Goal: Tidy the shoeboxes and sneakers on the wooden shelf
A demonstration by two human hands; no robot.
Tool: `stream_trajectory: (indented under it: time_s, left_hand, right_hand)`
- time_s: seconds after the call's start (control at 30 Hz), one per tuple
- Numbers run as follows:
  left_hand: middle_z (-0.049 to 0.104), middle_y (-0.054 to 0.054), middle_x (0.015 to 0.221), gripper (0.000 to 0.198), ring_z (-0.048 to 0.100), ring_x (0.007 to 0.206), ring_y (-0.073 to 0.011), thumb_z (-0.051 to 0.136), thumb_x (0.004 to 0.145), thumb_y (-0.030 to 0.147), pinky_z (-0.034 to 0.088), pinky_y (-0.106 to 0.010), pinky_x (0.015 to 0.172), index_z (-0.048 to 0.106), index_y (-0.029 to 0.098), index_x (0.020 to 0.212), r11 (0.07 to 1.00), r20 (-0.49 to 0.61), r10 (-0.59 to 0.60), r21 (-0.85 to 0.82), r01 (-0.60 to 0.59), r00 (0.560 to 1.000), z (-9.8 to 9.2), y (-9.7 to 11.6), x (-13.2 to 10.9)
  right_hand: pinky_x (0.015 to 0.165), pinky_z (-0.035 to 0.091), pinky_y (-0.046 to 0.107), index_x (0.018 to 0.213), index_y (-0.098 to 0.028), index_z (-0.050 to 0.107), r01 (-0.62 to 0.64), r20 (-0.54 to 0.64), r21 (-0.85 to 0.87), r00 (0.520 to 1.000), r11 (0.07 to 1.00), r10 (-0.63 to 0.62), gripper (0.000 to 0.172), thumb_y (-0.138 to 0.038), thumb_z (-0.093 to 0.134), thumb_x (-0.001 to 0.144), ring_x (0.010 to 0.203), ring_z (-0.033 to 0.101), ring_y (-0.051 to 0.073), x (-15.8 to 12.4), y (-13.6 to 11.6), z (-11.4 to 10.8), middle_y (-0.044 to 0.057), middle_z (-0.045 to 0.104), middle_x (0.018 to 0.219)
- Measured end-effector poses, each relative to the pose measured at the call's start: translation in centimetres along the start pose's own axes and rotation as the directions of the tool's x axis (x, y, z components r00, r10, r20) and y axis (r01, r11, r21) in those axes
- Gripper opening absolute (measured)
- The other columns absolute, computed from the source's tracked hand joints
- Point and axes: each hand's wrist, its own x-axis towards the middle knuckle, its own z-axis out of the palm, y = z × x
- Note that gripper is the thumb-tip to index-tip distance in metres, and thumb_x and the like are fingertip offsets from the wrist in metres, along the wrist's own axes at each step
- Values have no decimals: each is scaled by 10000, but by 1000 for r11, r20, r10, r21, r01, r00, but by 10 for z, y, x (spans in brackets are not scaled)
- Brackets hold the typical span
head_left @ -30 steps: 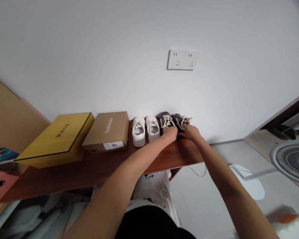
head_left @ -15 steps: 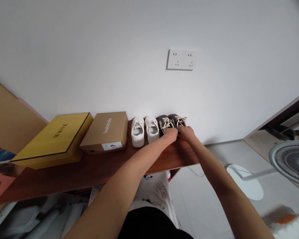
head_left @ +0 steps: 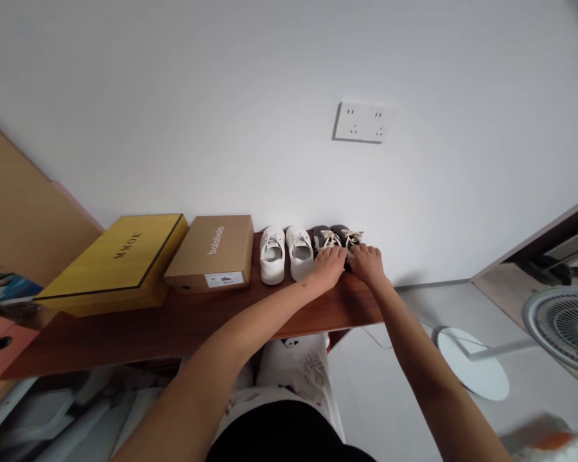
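Below the front edge of the shelf, nearest to the person's black clothing [head_left: 289, 433], hung a white cloth [head_left: 293, 369] with small printed figures. Both bare forearms stretched out over the reddish-brown shelf [head_left: 212, 327], towards its right-hand end. I saw the left hand [head_left: 329, 264] set over the heel end of one dark shoe [head_left: 320, 233], its fingers together and bent downwards. Just beside it the right hand [head_left: 367, 262] was at the heel end of the other dark shoe [head_left: 338, 230], its fingers likewise curled over. The fingertips were hidden from me, so I could not tell how far either hand was open or whether it had a firm hold. These two shoes stood on the shelf side by side, toes to the wall, their pale laces showing beyond the knuckles.

To their left stood two white shoes, one [head_left: 272, 273] slightly apart from the other [head_left: 299, 260], toes also pointing to the wall. Next along came a tan box [head_left: 209, 260] marked "balabala", then a larger yellow box [head_left: 120, 256] lettered "MMOK". Off to the right, over the grey floor [head_left: 366, 391], I noticed a round fan [head_left: 568, 321]. Behind everything rose the pale wall [head_left: 221, 128], with a white socket plate [head_left: 363, 122] above the shoes.
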Motion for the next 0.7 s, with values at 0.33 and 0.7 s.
stream_trajectory:
  time_s: [0.33,0.7]
  left_hand:
    - [720,-57,894,126,664,861,-219,649,860,341,524,-359,869,712,234,881,781,-126,-367,-580,231,922,-95,-93,-210]
    - [529,18,838,296,595,797,-107,753,799,378,517,-288,819,499,234,848,-23,21,-999,-999,-50,40,-163,-227,-334]
  right_hand:
    - [851,525,365,1042,-215,615,-37,19,972,997,231,80,431,-596,627,840,917,651,235,-72,-128,-16,85,699,989]
    - [796,587,346,1216,-238,515,-751,747,460,616,-474,-251,634,-703,640,802,1041,649,221,-67,-359,0,153,569,1239]
